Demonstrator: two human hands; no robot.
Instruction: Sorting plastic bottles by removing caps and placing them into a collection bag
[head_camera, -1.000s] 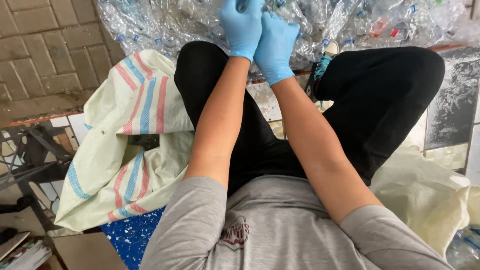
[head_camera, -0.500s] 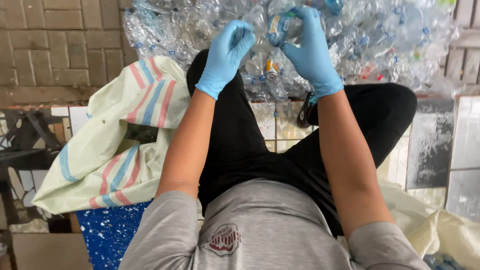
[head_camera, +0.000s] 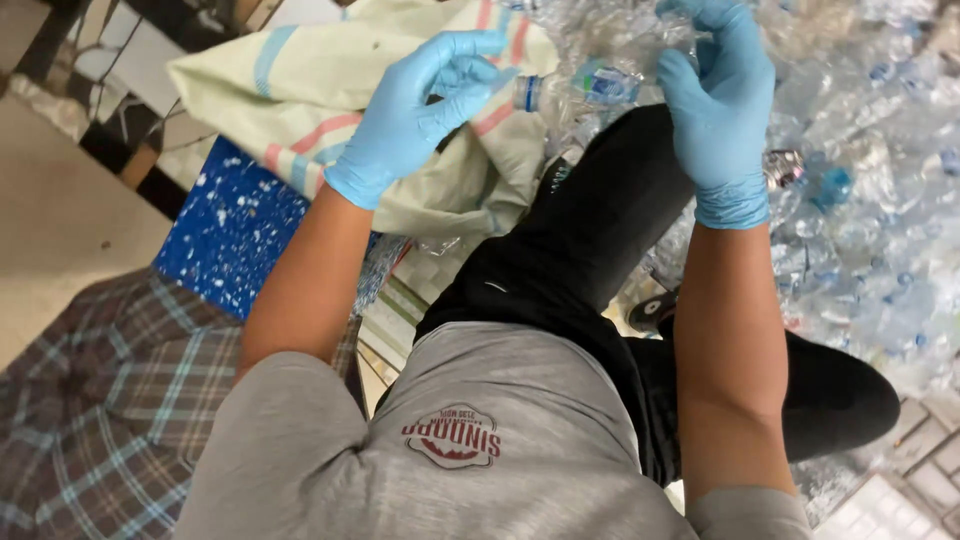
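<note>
Bottle heap (head_camera: 880, 150): clear crushed plastic bottles piled across the upper right, many with blue caps, spread over the floor beside the black-trousered legs.
Sack (head_camera: 330, 90): pale green woven bag with pink and blue stripes, crumpled at upper centre, behind the left hand.
Checked cloth (head_camera: 90, 400): grey and blue plaid, lower left corner.
Blue panel (head_camera: 230, 230): speckled with white flecks, square-edged, between plaid cloth and sack.
Right hand (head_camera: 720, 110): blue-gloved, fingers curled closed around the body end of the bottle, raised above the right knee.
Left hand (head_camera: 415, 110): blue-gloved, partly closed, fingertips pinched near the cap end.
Bottle (head_camera: 580, 88): clear, lying sideways between both hands, blue label band round its middle, blue ring at the neck.
</note>
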